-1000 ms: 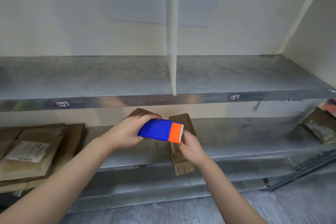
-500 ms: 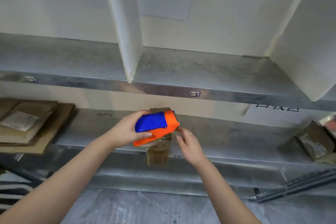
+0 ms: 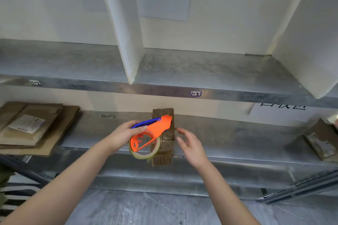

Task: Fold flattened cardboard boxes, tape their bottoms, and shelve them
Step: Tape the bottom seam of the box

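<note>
1. Centrally, a small brown cardboard box (image 3: 165,144) lies on the lower grey metal shelf (image 3: 237,139), between the 2 hands. Its near end overhangs the shelf's front lip.
2. The left hand (image 3: 121,136) is at the box's left. Its fingers and thumb curl round the blue grip of an orange and blue plastic tape dispenser (image 3: 155,128). The dispenser's orange nose lies over the box's top face.
3. The right hand (image 3: 191,143) is just beside the box's right face, fingers loosely spread, holding nothing. Whether the fingertips touch the cardboard cannot be told.
4. Box long axis runs front to back, away from the viewer. A seam shows along the top at the far end.
5. Dispenser long axis slants from lower left to upper right, nose pointing to the far right. A roll of clear tape (image 3: 146,150) sits at its lower end, in front of the box's left side.
6. Hidden: the box's left face and much of its top, behind the dispenser and roll. Whether tape is stuck to the box cannot be told.
7. Cut off: a stack of flattened brown cardboard (image 3: 36,128) on the same shelf, by the frame's left edge, and a labelled brown cardboard piece (image 3: 318,140), by the right edge.
8. A small label (image 3: 195,93) on the upper shelf's lip reads "1-3".
</note>
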Demonstrator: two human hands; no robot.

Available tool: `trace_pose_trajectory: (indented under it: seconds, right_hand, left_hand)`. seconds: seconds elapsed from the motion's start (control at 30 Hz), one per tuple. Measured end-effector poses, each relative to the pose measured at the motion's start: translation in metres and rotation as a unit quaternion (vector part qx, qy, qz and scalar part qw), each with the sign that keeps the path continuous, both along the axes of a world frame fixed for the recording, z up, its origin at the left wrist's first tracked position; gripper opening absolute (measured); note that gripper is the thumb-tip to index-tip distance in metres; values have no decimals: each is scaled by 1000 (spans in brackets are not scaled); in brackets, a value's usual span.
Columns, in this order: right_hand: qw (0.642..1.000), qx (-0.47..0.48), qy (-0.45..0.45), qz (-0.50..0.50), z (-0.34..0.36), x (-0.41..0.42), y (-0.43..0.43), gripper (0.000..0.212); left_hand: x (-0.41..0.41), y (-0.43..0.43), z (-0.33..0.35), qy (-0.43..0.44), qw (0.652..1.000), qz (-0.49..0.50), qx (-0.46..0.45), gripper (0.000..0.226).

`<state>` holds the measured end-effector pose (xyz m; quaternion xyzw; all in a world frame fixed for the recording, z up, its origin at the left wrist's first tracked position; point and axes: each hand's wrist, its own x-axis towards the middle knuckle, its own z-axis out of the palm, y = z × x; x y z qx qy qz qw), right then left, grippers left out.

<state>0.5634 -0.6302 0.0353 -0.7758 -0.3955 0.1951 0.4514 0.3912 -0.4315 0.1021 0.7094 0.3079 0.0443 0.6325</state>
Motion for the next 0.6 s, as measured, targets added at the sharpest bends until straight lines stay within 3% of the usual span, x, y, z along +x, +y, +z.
trace_pose_trajectory:
  seconds: [0.3, 0.4, 0.5, 0.6]
  right_hand:
    - [1000, -8, 25, -7, -2, -6, 6, 34]
    - [999, -14, 31, -7, 1, -5, 9, 34]
    - [1000, -23, 11, -3, 4, -3, 9, 33]
    - [999, -23, -28, 8, 3, -4, 6, 34]
  left_hand:
    - [3, 2, 0, -24, 994, -20, -104, 93]
    - [7, 1, -1, -17, 994, -24, -107, 87]
    - [12, 3, -3, -18, 994, -11, -109, 64]
    - [17, 7, -2, -8, 997, 17, -79, 63]
